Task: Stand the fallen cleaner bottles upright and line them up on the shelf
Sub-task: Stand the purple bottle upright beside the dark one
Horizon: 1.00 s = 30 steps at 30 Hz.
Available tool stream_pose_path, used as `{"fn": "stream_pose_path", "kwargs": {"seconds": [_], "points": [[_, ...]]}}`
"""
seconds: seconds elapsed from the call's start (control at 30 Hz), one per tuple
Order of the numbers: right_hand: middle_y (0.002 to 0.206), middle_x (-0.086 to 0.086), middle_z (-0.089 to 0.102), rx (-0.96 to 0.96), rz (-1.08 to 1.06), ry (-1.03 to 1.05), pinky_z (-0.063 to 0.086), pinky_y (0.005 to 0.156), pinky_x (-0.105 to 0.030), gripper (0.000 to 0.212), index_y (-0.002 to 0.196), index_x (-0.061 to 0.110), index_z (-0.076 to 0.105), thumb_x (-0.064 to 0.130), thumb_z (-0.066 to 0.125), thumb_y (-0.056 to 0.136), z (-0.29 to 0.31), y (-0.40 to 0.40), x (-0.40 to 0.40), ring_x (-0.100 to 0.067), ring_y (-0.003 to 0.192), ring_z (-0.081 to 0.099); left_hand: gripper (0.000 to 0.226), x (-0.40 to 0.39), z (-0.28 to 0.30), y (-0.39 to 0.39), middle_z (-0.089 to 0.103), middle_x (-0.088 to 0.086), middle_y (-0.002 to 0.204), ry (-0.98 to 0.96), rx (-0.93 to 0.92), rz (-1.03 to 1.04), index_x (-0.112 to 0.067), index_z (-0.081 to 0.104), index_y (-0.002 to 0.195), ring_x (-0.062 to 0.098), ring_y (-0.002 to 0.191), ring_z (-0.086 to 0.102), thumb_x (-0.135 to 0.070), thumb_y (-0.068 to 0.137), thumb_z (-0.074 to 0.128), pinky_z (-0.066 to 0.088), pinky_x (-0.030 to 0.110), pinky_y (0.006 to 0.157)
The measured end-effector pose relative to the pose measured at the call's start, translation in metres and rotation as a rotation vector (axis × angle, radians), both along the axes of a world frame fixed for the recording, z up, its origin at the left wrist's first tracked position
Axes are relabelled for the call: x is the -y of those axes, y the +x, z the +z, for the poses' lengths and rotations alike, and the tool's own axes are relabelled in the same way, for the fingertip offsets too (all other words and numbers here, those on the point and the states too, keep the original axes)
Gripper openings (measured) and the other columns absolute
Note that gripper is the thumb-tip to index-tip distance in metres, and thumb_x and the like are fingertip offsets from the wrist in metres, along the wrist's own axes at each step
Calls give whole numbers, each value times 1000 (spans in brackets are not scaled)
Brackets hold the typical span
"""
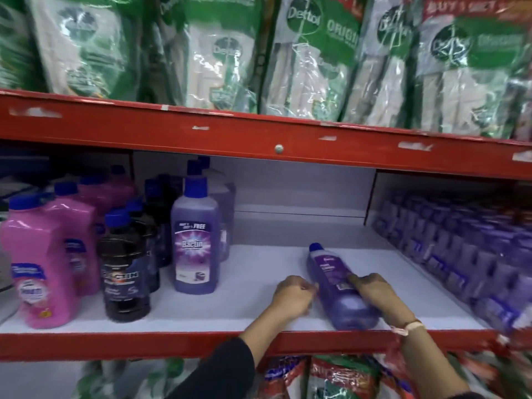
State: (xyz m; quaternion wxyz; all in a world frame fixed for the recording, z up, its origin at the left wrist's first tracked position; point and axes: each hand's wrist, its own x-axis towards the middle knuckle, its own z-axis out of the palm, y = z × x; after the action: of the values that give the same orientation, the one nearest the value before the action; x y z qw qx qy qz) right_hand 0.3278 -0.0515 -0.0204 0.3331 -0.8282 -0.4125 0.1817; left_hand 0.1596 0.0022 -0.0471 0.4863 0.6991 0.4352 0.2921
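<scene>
Right grip (374, 292): the right hand lies over the lower body of the fallen purple bottle (339, 286), fingers spread across its label and wrapped down its side, closed on it; a pale band sits at the wrist.
Left grip (293, 295): the left hand is curled loosely into a half fist just beside the bottle's left flank, knuckles up; it holds nothing, and whether its fingertips touch the bottle I cannot tell.
Fallen purple bottle: lies on its side on the white shelf board (253, 272), blue cap pointing to the back, base at the front edge, tilted slightly leftward toward the cap.
Standing purple bottle (195, 234): upright to the left of the hands, well apart from the fallen one, blue cap on top, label facing out, with more purple bottles in file behind it.
Dark bottles (125, 266): upright, left of the standing purple one, in a row running to the back.
Pink bottles (40, 263): upright at the far left, blue caps.
Purple packs (460, 249): stacked along the right side of the shelf, blurred.
Red shelf edge (144, 344): runs along the front under both forearms; a second red beam (201, 139) crosses above.
Green-and-white refill pouches (311, 53): stand packed on the upper shelf.
</scene>
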Motion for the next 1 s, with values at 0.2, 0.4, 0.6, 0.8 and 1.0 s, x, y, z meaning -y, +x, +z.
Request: {"fn": "stream_pose_path", "kwargs": {"seconds": [0.2,0.4,0.6,0.8,1.0], "points": [[71,-13,71,-458,117,99,50,46,-22,42,85,-4,69,34,79,73,2,-10,12,-22,58,66,52,-13,-3,14,72,12,103,-37,-48,39,-9,66,102,29,96,68,-51,71,67,56,40,88],[95,-13,76,-680,260,225,61,60,-32,77,131,2,49,13,85,64,-6,-30,14,-22,72,76,30,-5,2,-34,66,1,96,49,146,76,-23,58,93,24,96,67,-25,72,80,57,34,85],[117,-7,66,-574,484,500,61,64,-34,81,122,16,57,7,92,50,7,-96,4,-25,92,73,67,12,21,-118,66,-15,105,329,292,109,-39,50,115,-5,90,66,-10,65,84,54,12,74],[115,8,67,-471,605,602,62,72,-27,69,119,33,55,22,86,59,7,-168,-11,-14,98,70,74,16,8,-187,64,1,119,397,404,221,-46,46,120,0,100,66,-3,69,78,55,17,78],[119,6,65,-482,636,602,61,74,-25,70,123,30,54,20,86,62,-10,-207,-31,-15,104,67,79,5,-8,-221,55,3,132,455,320,309,-52,41,126,12,119,59,-6,73,76,53,38,99]]}}
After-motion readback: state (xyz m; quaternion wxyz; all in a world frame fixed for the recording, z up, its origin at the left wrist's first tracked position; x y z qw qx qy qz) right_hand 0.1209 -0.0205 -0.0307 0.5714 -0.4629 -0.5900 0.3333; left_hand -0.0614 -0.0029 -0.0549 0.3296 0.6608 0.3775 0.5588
